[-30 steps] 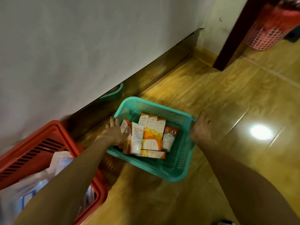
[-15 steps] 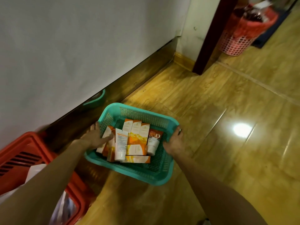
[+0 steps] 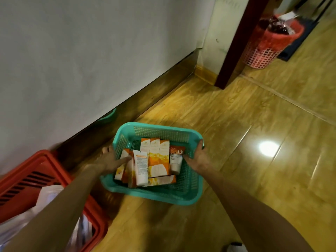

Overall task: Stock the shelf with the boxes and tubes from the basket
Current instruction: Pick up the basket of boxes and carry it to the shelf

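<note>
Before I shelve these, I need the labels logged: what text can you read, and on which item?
"D": large white letter on the orange-topped tube, the letters before it unclear.
White tube: print too small.
Orange-and-white boxes: logos blurred, unreadable.

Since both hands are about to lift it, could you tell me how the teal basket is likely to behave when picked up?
The teal basket is thin perforated plastic, so it may flex slightly. Its load, boxes and tubes, looks light. They lie loose and could slide if it tilts; the left hand and right hand on opposite rims should steady it.
</note>
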{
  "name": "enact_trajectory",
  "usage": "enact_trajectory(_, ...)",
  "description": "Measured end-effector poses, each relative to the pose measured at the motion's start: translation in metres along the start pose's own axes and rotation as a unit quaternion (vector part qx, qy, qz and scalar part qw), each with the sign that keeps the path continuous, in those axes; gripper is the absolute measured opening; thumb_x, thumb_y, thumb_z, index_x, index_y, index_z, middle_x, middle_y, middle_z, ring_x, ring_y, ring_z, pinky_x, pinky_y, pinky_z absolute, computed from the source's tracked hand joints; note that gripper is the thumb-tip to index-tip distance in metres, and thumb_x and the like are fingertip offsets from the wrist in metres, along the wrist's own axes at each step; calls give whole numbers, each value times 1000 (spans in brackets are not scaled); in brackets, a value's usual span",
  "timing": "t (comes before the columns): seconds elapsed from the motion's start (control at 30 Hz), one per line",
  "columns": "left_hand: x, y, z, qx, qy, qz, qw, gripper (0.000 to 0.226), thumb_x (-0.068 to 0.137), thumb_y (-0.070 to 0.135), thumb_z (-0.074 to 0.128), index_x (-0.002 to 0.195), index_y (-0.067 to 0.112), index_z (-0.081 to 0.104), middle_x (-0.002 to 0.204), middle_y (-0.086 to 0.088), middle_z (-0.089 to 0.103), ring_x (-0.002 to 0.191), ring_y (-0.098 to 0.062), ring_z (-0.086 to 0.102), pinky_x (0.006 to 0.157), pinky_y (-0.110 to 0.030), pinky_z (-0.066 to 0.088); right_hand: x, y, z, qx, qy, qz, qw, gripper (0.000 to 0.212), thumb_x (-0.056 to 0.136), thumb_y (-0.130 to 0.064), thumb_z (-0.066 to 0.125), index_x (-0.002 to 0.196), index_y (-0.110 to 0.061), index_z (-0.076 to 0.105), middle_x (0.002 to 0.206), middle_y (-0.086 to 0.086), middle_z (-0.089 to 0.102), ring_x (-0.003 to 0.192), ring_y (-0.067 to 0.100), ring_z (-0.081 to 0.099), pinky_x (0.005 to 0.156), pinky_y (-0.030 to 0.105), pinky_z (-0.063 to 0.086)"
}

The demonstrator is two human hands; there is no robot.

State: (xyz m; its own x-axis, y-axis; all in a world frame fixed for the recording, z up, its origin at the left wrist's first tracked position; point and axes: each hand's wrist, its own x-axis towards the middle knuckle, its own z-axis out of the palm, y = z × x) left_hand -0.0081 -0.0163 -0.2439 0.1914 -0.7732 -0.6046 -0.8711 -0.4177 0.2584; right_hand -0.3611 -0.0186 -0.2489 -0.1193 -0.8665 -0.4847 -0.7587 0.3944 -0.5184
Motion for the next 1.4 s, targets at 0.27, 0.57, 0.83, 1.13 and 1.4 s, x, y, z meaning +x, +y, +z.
enact_trajectory(0.27, -72, 45, -80, 15, 26, -6, 1000, 117, 70, 87, 51, 156, 15, 15, 144, -16, 32, 122, -37, 52, 96, -51, 52, -49, -39, -99, 5, 3, -29, 1000, 113, 81, -65, 64, 155, -24, -10, 146, 16, 34, 125, 37, 51, 94, 51, 50)
enact_trajectory(0.57, -233, 129, -212, 22, 27, -11, 999, 121, 62, 94, 44, 151, 16, 18, 136, -18, 37, 117, -40, 55, 95, -53, 51, -153, -109, -275, -31, -14, -36, 999, 107, 82, -62, 60, 155, -22, -7, 145, 16, 40, 119, 37, 56, 91, 51, 52)
enact_trajectory(0.83, -388, 227, -327, 56, 24, -33, 998, 110, 72, 86, 54, 149, 15, 18, 131, -18, 37, 117, -42, 52, 96, -51, 47, -272, -145, -430, 20, -23, -8, 1000, 101, 89, -41, 66, 156, -12, -4, 148, 18, 27, 123, 39, 51, 96, 49, 49)
enact_trajectory(1.13, -505, 298, -368, 47, -9, 16, 999, 106, 71, 88, 50, 147, 22, 17, 124, -11, 39, 99, -32, 59, 86, -49, 56, -376, -132, -541, 30, 21, 9, 999, 95, 90, -42, 62, 156, -18, -2, 149, 19, 31, 115, 37, 58, 90, 47, 54)
enact_trajectory(1.4, -583, 343, -360, 79, -22, 102, 991, 120, 67, 91, 48, 155, 19, 10, 145, -17, 31, 119, -39, 55, 97, -51, 52, -496, -78, -568, 30, 91, 84, 992, 99, 89, -51, 59, 156, -20, -6, 149, 16, 29, 114, 36, 59, 88, 48, 55)
